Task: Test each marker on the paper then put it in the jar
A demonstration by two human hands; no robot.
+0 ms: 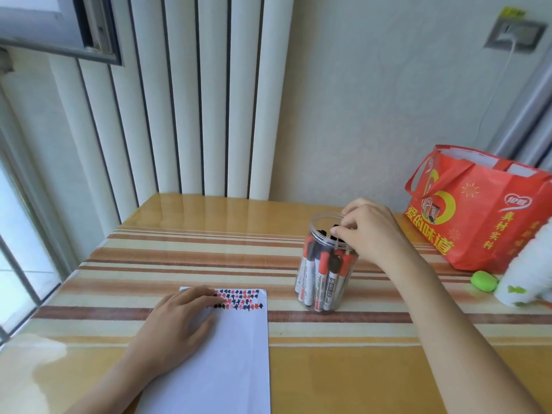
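Paper is lying nearest, left hand pressing flat, grip empty, steadying it. At 2 o'clock, right hand is pinching a black-capped marker at the jar mouth.

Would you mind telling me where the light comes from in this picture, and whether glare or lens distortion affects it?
Head view: daylight enters from the window on the left, leaving glare on the glossy table at its far edge and near left corner; the wide lens bends the radiator tubes outward; the white object at the right edge is blurred.
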